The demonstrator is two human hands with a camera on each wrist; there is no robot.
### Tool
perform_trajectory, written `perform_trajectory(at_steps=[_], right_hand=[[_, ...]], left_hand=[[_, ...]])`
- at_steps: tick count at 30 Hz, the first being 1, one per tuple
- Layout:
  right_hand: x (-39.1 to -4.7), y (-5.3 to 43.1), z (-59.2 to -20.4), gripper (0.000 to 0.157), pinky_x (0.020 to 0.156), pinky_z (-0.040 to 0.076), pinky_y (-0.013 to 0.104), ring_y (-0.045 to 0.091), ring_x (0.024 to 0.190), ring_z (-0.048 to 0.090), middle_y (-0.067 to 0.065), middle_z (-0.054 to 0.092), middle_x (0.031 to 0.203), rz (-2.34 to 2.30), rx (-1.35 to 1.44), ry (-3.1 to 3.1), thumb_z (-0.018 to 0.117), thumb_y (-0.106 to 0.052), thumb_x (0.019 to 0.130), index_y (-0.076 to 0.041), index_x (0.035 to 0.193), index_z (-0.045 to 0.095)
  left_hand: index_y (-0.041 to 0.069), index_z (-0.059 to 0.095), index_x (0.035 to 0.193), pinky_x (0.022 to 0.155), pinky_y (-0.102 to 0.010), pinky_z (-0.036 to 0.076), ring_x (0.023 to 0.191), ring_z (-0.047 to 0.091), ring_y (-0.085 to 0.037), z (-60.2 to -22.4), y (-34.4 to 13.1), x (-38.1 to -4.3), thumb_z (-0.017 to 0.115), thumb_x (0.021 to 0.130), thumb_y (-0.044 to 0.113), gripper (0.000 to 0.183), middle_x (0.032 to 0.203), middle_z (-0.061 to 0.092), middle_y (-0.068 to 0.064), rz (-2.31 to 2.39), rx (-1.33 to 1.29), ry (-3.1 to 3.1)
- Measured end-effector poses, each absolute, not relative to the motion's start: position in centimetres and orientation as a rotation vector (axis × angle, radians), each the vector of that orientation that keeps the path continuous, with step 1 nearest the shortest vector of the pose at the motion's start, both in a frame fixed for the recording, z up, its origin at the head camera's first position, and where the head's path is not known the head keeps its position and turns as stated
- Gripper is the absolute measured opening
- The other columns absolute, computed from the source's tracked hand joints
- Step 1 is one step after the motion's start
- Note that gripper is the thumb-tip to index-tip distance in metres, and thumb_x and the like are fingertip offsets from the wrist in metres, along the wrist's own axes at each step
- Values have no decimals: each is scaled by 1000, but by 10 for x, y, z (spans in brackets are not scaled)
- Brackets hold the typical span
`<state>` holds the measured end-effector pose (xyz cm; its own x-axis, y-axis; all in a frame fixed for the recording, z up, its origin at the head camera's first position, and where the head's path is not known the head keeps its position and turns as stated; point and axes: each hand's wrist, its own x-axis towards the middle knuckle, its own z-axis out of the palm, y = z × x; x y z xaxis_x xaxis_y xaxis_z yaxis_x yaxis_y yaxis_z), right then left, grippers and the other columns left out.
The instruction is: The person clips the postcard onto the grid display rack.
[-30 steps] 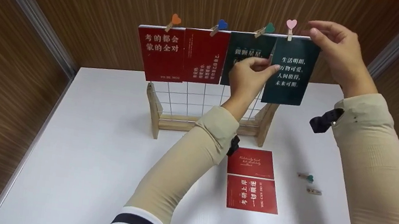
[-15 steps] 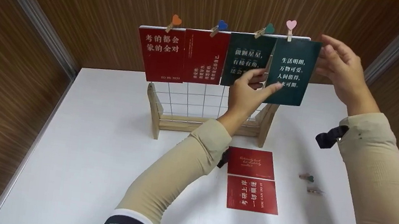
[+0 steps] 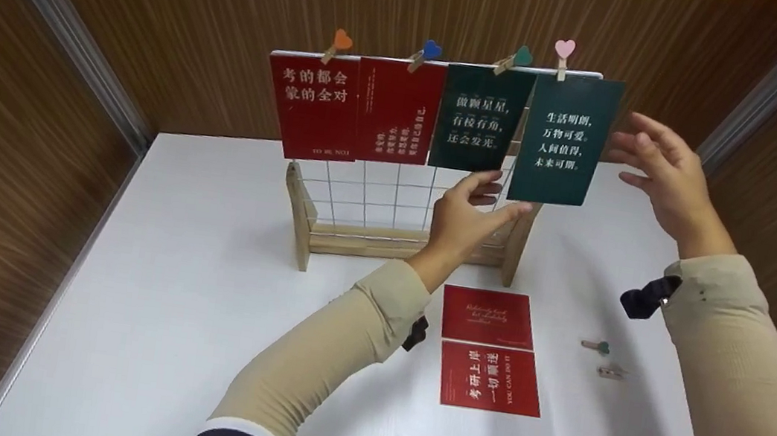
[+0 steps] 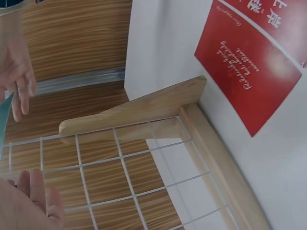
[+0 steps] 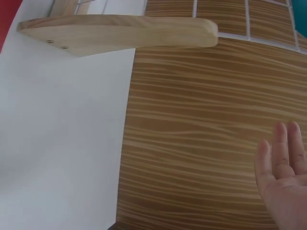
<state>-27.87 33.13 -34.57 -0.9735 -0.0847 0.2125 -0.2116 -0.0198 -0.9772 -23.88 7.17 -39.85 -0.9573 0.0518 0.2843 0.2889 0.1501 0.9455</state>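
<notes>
A dark green card (image 3: 565, 140) hangs at the right end of the wire rack (image 3: 391, 199), held at its top by a clothespin with a pink heart (image 3: 564, 50). Just below that card's lower left corner is my left hand (image 3: 459, 220), fingers spread and relaxed, holding nothing. My right hand (image 3: 671, 180) hovers beside the card's right edge, its fingers loosely extended, also without anything in it. Left of this card hang another green card (image 3: 480, 119) and two red ones, a red card with sideways text (image 3: 397, 110) and a red card with large text (image 3: 313, 107), each pinned with a heart clothespin.
Two red cards, an upper one (image 3: 488, 317) and a lower one (image 3: 491, 379), lie on the white table (image 3: 140, 335) before the rack. To their right lie a clothespin with a green heart (image 3: 597, 346) and another clothespin (image 3: 611, 373). Wood-grain walls (image 3: 35, 111) surround the table.
Both hands have moved down and away from the right green card, the left from its left edge and the right from its top corner. The card stays hanging under the pink-heart clothespin.
</notes>
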Motion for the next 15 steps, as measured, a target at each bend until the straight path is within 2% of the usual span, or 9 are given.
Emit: perform_trajectory(at_steps=[5,15], right_hand=[[-274,342,-363,43,83,49,25,23,116,54,10,56,128,2145,282,-2165,52,-23,98,-13,140,46],[-261,360,-398,46,83,48,22,18,115,55,4,57,127,2102,204,-2249,52,-24,98,-15,143,42]], left_hand=[[8,60,125,84,-17,46,100,60,-12,-413,69,-234,82,76,29,58,113,65,-2,-1902,-328,-2270],[12,59,128,83,-21,48,102,59,-12,-443,61,-224,83,74,29,61,116,63,-4,-1952,-271,-2359]])
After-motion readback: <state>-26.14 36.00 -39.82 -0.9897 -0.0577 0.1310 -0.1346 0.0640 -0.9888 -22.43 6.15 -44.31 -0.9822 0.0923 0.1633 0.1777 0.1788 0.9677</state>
